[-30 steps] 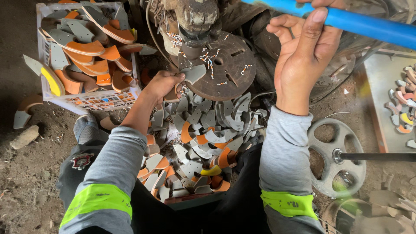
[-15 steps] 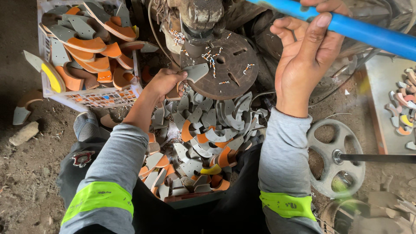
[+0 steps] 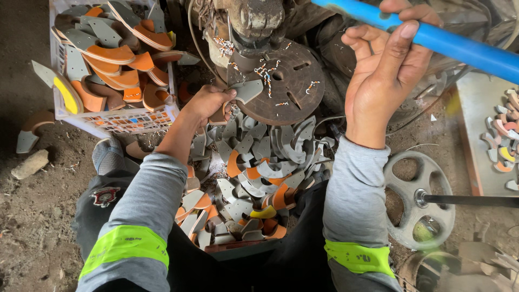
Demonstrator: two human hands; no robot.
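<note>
The left hand (image 3: 208,103) pinches a grey curved metal piece (image 3: 246,91) flat on the round rusty slotted press plate (image 3: 286,86), while the right hand (image 3: 389,65), above that plate, grips the blue lever pipe (image 3: 459,46) for leverage.

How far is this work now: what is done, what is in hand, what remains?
Done: a heap of cut grey and orange pieces lies below the round press plate. In hand: the left hand holds one grey piece on the plate, and the right hand grips the blue lever. Left: the white crate holds many uncut pieces.
</note>
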